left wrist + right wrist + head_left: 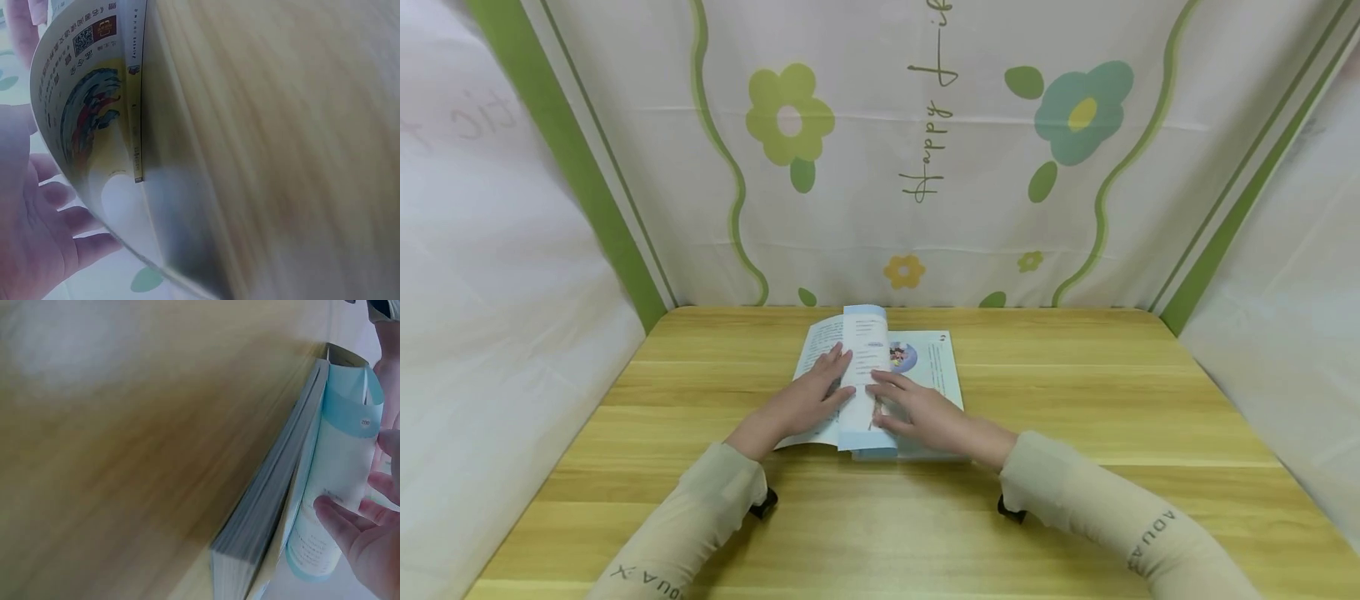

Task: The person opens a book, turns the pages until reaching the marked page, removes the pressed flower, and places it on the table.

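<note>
While the open book (927,360) lay across the table's (1075,400) far middle, we watched the left hand (811,397), fingers apart, rest on its left page (822,340) and the right hand (925,414), fingers also apart, touch the curled middle leaf (862,342).

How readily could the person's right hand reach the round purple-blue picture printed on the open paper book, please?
Probably yes: the right hand lies close beside the round picture, with nothing apparent between them, though the curled blue-banded white page seems to overlap its left edge.
</note>
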Demonstrator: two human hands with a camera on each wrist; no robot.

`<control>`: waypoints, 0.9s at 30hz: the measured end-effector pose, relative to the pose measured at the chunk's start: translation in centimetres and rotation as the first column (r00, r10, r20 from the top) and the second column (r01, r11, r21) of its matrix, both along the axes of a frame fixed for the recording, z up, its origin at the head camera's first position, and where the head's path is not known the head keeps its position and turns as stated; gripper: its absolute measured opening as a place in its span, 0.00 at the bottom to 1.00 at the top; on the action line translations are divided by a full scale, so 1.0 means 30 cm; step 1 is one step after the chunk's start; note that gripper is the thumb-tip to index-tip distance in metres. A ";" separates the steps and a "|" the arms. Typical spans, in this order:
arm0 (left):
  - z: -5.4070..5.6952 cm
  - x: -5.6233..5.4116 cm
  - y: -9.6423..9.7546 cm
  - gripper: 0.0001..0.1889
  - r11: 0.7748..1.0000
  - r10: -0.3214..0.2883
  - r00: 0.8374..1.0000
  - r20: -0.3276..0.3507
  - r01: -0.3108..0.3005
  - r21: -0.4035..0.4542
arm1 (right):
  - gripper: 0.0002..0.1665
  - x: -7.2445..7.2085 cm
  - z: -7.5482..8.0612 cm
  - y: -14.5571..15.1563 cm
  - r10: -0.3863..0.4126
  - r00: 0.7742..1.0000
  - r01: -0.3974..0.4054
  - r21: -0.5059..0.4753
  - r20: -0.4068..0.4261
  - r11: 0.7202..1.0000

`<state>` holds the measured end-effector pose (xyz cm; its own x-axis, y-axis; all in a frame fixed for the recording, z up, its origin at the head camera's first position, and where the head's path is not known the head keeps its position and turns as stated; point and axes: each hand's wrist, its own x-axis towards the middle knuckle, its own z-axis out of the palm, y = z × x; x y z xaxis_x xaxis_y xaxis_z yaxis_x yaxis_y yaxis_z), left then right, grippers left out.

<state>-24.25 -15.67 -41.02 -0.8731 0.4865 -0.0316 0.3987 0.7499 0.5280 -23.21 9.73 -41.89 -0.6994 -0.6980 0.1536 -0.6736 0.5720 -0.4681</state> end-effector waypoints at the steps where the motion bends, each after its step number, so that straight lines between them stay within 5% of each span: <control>1: -0.001 0.000 0.001 0.37 1.000 0.000 1.000 -0.006 0.000 0.000 | 0.30 0.001 -0.002 -0.005 0.000 1.000 0.000 0.018 -0.011 1.000; 13: -0.005 -0.001 0.008 0.35 1.000 0.007 0.999 -0.046 -0.008 -0.030 | 0.32 0.012 0.014 -0.041 0.055 0.997 -0.052 0.052 -0.057 0.997; 27: -0.013 -0.002 0.011 0.38 0.995 0.040 0.999 -0.004 -0.041 -0.096 | 0.36 0.000 0.017 0.005 0.189 0.978 -0.201 0.151 0.090 0.968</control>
